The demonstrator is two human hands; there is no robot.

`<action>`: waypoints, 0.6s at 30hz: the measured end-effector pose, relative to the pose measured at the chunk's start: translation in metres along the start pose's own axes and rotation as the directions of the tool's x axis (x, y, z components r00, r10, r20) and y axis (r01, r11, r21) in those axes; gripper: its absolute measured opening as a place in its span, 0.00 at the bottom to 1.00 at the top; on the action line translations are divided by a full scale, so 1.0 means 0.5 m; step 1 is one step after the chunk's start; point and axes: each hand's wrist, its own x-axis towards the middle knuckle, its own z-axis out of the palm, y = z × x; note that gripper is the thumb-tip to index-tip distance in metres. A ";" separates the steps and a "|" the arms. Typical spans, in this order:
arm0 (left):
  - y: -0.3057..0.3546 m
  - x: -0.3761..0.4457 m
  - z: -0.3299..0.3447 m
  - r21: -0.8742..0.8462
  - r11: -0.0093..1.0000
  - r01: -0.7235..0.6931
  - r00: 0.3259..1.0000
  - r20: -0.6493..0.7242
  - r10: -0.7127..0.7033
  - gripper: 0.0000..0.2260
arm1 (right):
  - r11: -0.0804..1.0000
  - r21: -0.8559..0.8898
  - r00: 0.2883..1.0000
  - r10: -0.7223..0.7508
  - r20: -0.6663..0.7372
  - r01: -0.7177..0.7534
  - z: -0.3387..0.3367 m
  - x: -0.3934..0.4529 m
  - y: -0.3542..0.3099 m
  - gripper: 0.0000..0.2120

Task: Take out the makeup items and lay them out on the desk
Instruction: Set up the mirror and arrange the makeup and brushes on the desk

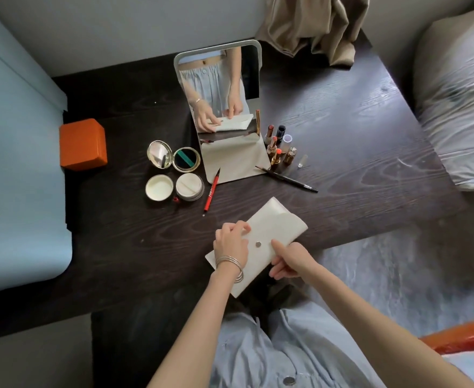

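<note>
Dark wood tabletop [342, 113] is pretty busy: a standing mirror [222, 107] toward the back edge, lipsticks [275, 148] clustered just to its right, compacts [174, 156] and a red pencil [212, 190] to its left. Near the front edge lies a white pouch [275, 228]. The left hand [230, 242] curls its fingers onto the flap, and the right hand [291, 260] pinches the pouch's near edge.
</note>
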 end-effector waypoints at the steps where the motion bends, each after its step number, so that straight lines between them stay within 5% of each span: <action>1: 0.001 0.003 -0.001 -0.007 0.999 0.044 0.999 -0.002 -0.044 0.10 | 0.998 0.043 0.998 -0.038 -0.050 0.040 0.004 0.005 -0.002 0.20; 4: -0.004 0.008 -0.005 -0.036 0.989 0.141 0.989 0.053 -0.139 0.09 | 0.972 -0.183 0.969 -0.177 -0.173 0.145 0.023 0.012 -0.019 0.15; 8: -0.020 0.010 -0.010 -0.071 0.986 0.150 0.980 0.142 -0.139 0.08 | 0.751 -0.650 0.934 -0.304 -0.189 0.112 0.051 -0.012 -0.045 0.18; 18: -0.027 0.028 -0.028 0.096 0.985 0.145 0.927 0.334 -0.169 0.07 | 0.520 -0.849 0.894 -0.421 -0.152 0.100 0.109 -0.004 -0.040 0.24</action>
